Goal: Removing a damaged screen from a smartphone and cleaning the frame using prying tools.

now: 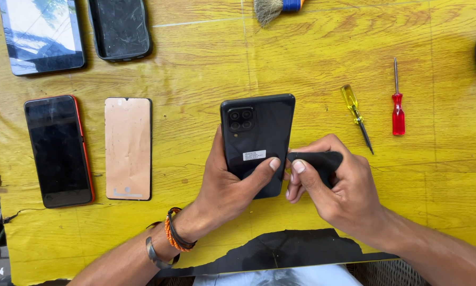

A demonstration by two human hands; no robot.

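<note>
Both hands meet over the yellow bench (312, 47): the left hand (225, 185) pins a black phone (259, 140) face down, thumb across its back to steady it, while the right hand (333, 185) grips a flat black tool (316, 159) against the phone's right edge. Two screwdrivers (378, 114) lie nearby, other phones (58, 151) left.

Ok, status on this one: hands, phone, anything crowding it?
Left hand grips black phone, back up. Right hand presses black pry tool at its right edge. Yellow screwdriver lies apart, nothing crowding.
</note>
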